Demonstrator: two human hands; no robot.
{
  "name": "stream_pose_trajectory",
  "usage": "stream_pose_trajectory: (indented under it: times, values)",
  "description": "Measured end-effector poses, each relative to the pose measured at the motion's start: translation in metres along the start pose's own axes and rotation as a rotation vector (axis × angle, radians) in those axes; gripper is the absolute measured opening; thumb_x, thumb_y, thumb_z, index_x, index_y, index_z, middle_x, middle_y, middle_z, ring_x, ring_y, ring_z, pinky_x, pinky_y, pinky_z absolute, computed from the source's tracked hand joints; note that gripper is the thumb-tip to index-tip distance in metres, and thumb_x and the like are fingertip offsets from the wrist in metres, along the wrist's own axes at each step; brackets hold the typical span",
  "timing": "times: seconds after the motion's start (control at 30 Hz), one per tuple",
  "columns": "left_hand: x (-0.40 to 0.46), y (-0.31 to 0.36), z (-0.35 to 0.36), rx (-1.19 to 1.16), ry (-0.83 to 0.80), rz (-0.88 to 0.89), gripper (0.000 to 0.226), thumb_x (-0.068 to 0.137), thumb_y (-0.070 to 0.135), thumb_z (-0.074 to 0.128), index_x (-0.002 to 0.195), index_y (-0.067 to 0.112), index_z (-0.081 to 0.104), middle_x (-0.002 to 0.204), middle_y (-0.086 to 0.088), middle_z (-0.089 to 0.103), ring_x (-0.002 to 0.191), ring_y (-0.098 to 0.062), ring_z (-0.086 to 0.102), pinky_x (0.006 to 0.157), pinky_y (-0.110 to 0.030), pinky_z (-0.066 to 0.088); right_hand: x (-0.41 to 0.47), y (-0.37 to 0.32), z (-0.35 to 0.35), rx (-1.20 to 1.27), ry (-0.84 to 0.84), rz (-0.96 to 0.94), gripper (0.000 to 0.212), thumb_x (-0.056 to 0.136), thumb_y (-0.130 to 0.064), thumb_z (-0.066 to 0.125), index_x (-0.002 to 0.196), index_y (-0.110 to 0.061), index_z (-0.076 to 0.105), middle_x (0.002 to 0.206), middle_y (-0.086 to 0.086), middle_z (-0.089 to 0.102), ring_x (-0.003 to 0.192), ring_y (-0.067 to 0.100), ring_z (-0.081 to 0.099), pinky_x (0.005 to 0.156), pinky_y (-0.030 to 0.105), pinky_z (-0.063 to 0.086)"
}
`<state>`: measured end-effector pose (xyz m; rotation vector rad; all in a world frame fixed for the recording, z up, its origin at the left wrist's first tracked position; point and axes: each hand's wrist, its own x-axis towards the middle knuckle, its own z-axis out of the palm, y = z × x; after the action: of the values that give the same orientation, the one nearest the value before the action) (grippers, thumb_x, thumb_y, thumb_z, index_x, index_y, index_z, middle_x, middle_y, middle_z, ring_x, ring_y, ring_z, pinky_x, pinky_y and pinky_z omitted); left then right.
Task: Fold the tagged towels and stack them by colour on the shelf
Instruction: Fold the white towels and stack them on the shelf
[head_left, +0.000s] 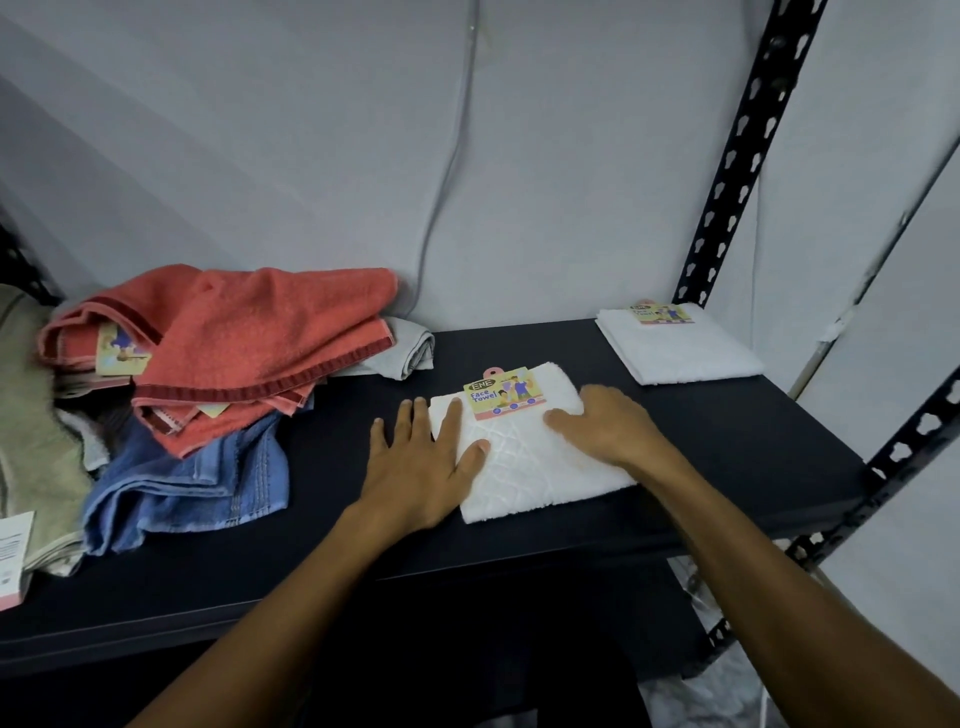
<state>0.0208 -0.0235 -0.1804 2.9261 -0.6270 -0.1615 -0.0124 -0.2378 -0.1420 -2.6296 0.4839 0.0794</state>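
A folded white towel (524, 467) with a "Face Towel" tag (506, 392) lies on the black shelf (727, 441) in the middle. My left hand (426, 462) lies flat with straight fingers, its thumb and forefinger on the towel's left edge and the rest on the shelf. My right hand (608, 426) presses flat on the towel's right part. A second folded white towel (680, 345) with its tag sits at the shelf's back right. At the left is a loose heap: red towels (249, 343), a blue towel (187, 488), an olive towel (36, 431) and a grey one (410, 351).
A slotted black upright (748, 145) rises at the back right and another (914, 431) at the front right. A grey wall with a thin cable (447, 171) backs the shelf. A loose tag card (13, 561) hangs at the far left edge.
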Motion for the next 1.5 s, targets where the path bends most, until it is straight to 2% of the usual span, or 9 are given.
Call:
stream_pose_trajectory:
  times: [0.1, 0.27, 0.33, 0.47, 0.7, 0.9, 1.27, 1.4, 1.5]
  values:
    - [0.000, 0.001, -0.001, -0.010, -0.008, -0.002, 0.070, 0.098, 0.063, 0.009, 0.156, 0.027, -0.007, 0.164, -0.015, -0.006, 0.151, -0.026, -0.013, 0.119, -0.052, -0.008, 0.002, -0.004, -0.014, 0.272, -0.078, 0.003, 0.047, 0.092, -0.046, 0.056, 0.125, -0.014, 0.045, 0.112, -0.002, 0.055, 0.097, 0.016, 0.056, 0.066, 0.028, 0.041]
    - [0.001, 0.001, -0.001, -0.021, -0.012, -0.003, 0.071, 0.097, 0.064, 0.010, 0.156, 0.028, -0.007, 0.164, -0.015, -0.006, 0.151, -0.026, -0.013, 0.119, -0.053, -0.008, 0.003, 0.005, -0.023, 0.619, -0.194, -0.162, 0.077, 0.088, -0.017, 0.069, 0.146, -0.045, 0.026, 0.120, -0.005, 0.052, 0.106, 0.014, 0.058, 0.082, 0.029, 0.050]
    - [0.001, 0.001, -0.001, -0.023, -0.009, 0.002, 0.071, 0.098, 0.064, 0.011, 0.156, 0.028, -0.006, 0.164, -0.015, -0.006, 0.151, -0.026, -0.012, 0.119, -0.053, -0.008, 0.006, 0.012, -0.019, 0.676, -0.253, -0.234, 0.068, 0.086, -0.009, 0.070, 0.140, -0.042, 0.045, 0.129, -0.003, 0.055, 0.114, 0.017, 0.058, 0.091, 0.033, 0.053]
    - [0.002, 0.002, -0.002, -0.034, -0.007, 0.002, 0.070, 0.097, 0.064, 0.012, 0.156, 0.030, -0.005, 0.164, -0.016, -0.004, 0.151, -0.027, -0.012, 0.119, -0.054, -0.008, 0.009, 0.023, -0.011, 0.689, -0.258, -0.251, 0.037, 0.084, -0.004, 0.071, 0.114, -0.026, 0.070, 0.122, -0.003, 0.065, 0.107, 0.013, 0.064, 0.083, 0.024, 0.052]
    - [0.023, 0.008, -0.007, -0.095, -0.003, 0.038, 0.069, 0.097, 0.065, 0.013, 0.156, 0.033, 0.002, 0.163, -0.016, 0.003, 0.151, -0.028, -0.008, 0.119, -0.052, -0.005, 0.014, 0.035, -0.032, 0.638, -0.150, -0.258, 0.041, 0.085, -0.005, 0.070, 0.117, -0.032, 0.068, 0.122, -0.009, 0.061, 0.105, 0.010, 0.060, 0.086, 0.025, 0.051]
    - [0.077, 0.038, -0.009, -0.077, -0.025, 0.142, 0.066, 0.099, 0.061, 0.022, 0.156, 0.031, 0.008, 0.164, -0.016, 0.005, 0.152, -0.028, -0.004, 0.120, -0.055, -0.001, 0.032, 0.057, -0.092, 0.447, 0.020, -0.288, 0.045, 0.086, -0.005, 0.068, 0.122, -0.032, 0.065, 0.113, -0.019, 0.053, 0.097, -0.002, 0.054, 0.071, 0.007, 0.042]
    - [0.165, 0.091, -0.011, -0.021, -0.040, 0.100, 0.068, 0.098, 0.064, 0.020, 0.156, 0.029, 0.012, 0.164, -0.016, -0.002, 0.151, -0.030, -0.008, 0.117, -0.063, -0.004, 0.113, 0.113, -0.155, 0.479, 0.047, -0.196, 0.046, 0.089, 0.003, 0.059, 0.127, -0.024, 0.063, 0.134, 0.001, 0.056, 0.098, 0.007, 0.061, 0.070, 0.012, 0.048]
    - [0.169, 0.090, -0.003, -0.009, 0.009, 0.090, 0.068, 0.097, 0.065, 0.017, 0.156, 0.031, 0.012, 0.164, -0.014, 0.000, 0.151, -0.027, -0.007, 0.117, -0.061, -0.003, 0.136, 0.143, -0.144, 0.404, 0.078, -0.087, 0.048, 0.084, 0.007, 0.058, 0.123, -0.021, 0.064, 0.141, 0.006, 0.049, 0.114, 0.016, 0.050, 0.089, 0.023, 0.040]
    - [0.170, 0.088, -0.001, -0.014, 0.024, 0.100, 0.067, 0.097, 0.064, 0.018, 0.156, 0.032, 0.013, 0.164, -0.013, 0.002, 0.152, -0.026, -0.006, 0.118, -0.060, -0.002, 0.144, 0.155, -0.136, 0.406, 0.133, -0.035, 0.047, 0.083, 0.008, 0.058, 0.122, -0.016, 0.066, 0.135, 0.008, 0.053, 0.109, 0.017, 0.050, 0.089, 0.024, 0.036]
